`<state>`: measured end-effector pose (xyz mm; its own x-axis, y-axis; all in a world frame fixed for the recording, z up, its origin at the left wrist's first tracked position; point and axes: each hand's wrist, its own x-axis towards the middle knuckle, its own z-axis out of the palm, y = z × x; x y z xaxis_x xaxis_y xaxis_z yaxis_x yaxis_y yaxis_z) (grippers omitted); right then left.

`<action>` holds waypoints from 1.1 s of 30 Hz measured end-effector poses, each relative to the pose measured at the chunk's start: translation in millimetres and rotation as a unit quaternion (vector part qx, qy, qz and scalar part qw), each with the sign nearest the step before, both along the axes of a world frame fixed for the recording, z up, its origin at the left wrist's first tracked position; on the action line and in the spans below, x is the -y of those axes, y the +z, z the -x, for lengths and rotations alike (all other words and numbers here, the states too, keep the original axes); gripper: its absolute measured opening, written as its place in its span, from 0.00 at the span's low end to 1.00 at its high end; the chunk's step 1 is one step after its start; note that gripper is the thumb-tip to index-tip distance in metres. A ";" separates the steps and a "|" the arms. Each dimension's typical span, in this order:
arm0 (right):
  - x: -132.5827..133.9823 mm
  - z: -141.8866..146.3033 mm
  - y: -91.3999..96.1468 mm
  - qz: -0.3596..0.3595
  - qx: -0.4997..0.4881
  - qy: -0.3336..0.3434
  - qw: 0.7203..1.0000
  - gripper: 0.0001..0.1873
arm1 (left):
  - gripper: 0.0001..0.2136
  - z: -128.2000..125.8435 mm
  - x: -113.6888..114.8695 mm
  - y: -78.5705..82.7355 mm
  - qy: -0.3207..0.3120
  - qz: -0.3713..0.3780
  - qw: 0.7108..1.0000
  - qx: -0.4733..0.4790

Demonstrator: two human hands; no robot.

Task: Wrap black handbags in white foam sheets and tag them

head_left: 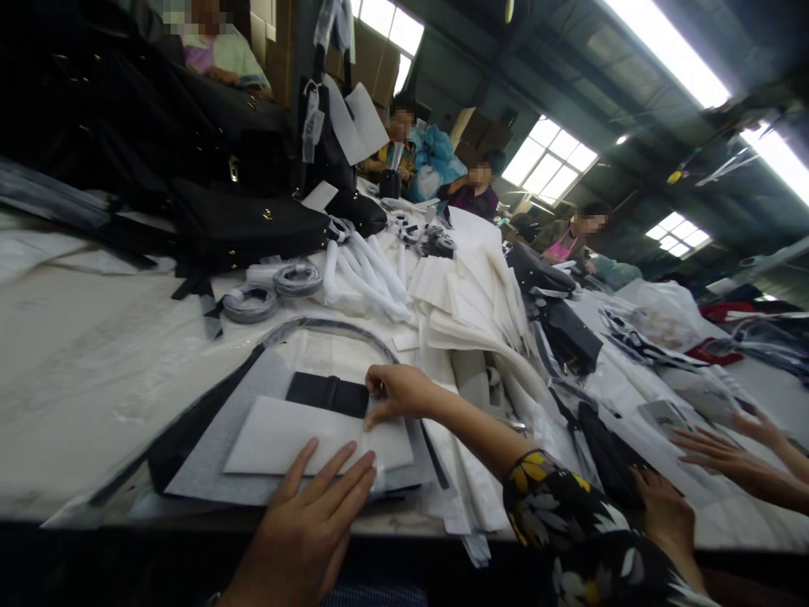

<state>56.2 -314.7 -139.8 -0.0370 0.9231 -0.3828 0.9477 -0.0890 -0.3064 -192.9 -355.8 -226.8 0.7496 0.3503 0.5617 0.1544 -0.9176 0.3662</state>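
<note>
My left hand (303, 531) lies flat at the near table edge, fingers spread, fingertips on a white sheet (284, 434). The sheet rests on grey felt (208, 455) over a flat black bag piece (180, 438). A black folded part (325, 392) lies just beyond the sheet. A co-worker's hand (398, 392), on an arm with a floral sleeve (569, 514), pinches the sheet's far right corner. My right hand is not in view.
Black handbags (246, 223) are piled at the back left. Coiled grey cord (249, 302), white rolled strips (370, 278) and stacked white padding (468, 312) fill the middle. Other co-workers' hands (720, 451) work on the right, and several people sit along the far side.
</note>
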 end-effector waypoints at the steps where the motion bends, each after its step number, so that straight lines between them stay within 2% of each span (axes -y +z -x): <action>1: -3.6 -2.4 -1.3 0.013 -0.013 -0.011 1.000 0.33 | 0.23 -0.2 -0.4 -0.5 -0.001 -0.003 1.000 0.002; 3: -14.2 -6.7 -3.4 0.049 -0.034 -0.015 0.998 0.37 | 0.23 -0.8 -1.4 -1.0 -0.002 -0.008 1.000 0.007; 6: -34.9 -10.9 -6.2 0.139 -0.042 0.015 0.989 0.37 | 0.22 -2.1 -2.8 -1.4 -0.004 -0.015 1.000 0.016; 9: -51.1 -13.1 -7.0 0.208 -0.054 0.024 0.976 0.31 | 0.22 -2.8 -3.4 -0.4 -0.004 -0.016 0.999 0.028; 11: -55.2 -13.9 -3.9 0.203 -0.058 0.014 0.977 0.24 | 0.23 -2.4 -3.6 2.6 -0.002 -0.016 0.999 0.034; 14: -49.7 -11.4 9.1 0.129 -0.032 -0.009 0.991 0.14 | 0.25 -0.5 -4.3 12.3 -0.001 -0.036 0.999 0.025; 16: -36.1 -3.5 21.4 0.054 -0.006 -0.032 0.998 0.08 | 0.27 0.9 -4.4 20.2 0.001 -0.059 0.998 0.012; 17: -25.4 3.1 27.1 0.010 0.006 -0.044 0.999 0.07 | 0.27 1.3 -4.1 23.4 0.002 -0.068 0.998 0.008; 20: 23.8 32.8 34.3 -0.114 0.008 -0.061 0.992 0.15 | 0.27 2.2 -2.0 28.0 0.002 -0.065 0.998 0.006; 23: 84.5 65.5 17.8 -0.186 -0.024 -0.026 0.982 0.23 | 0.25 6.7 -1.8 28.8 -0.003 -0.042 0.999 0.001; 26: 127.1 83.5 -15.2 -0.258 0.003 0.037 0.965 0.34 | 0.23 20.7 -11.7 36.6 -0.014 -0.025 1.000 -0.001; 29: 138.3 83.2 -41.3 -0.289 0.061 0.070 0.953 0.33 | 0.22 43.9 -34.9 50.1 -0.012 -0.096 0.995 -0.040; 31: 136.0 80.7 -47.5 -0.305 0.077 0.070 0.947 0.29 | 0.25 60.8 -53.2 54.4 -0.003 -0.181 0.978 -0.101; 33: 135.4 83.6 -45.9 -0.330 0.074 0.063 0.939 0.28 | 0.27 75.7 -68.8 50.0 0.009 -0.243 0.958 -0.148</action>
<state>-27.4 -450.1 -185.7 -0.1544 0.9525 0.2625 0.9743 0.1909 -0.1193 -268.6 -287.0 -176.8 0.8979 0.1154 0.4248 0.2031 -0.9648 -0.1673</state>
